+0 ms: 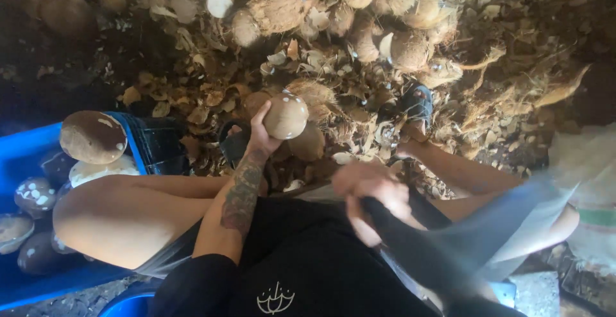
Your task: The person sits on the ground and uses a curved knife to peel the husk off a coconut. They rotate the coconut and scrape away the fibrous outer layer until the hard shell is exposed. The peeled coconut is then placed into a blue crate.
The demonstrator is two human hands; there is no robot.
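Observation:
My left hand [260, 136] grips a round, brown peeled coconut [286, 115] and holds it up in front of my knees. My right hand [369, 196] is closed around the dark handle of a large knife [449, 253], whose wide blade is blurred by motion and points toward the lower right. The knife is apart from the coconut, to its lower right. My tattooed left forearm runs up from my black sleeve to the coconut.
A blue crate [25, 156] at the left holds several peeled coconuts, one large [93, 137] on top. A heap of husked coconuts [282, 2] and dry husk scraps [212, 92] covers the ground ahead. My sandalled foot [417, 108] rests among the scraps. A white sack [587, 182] lies right.

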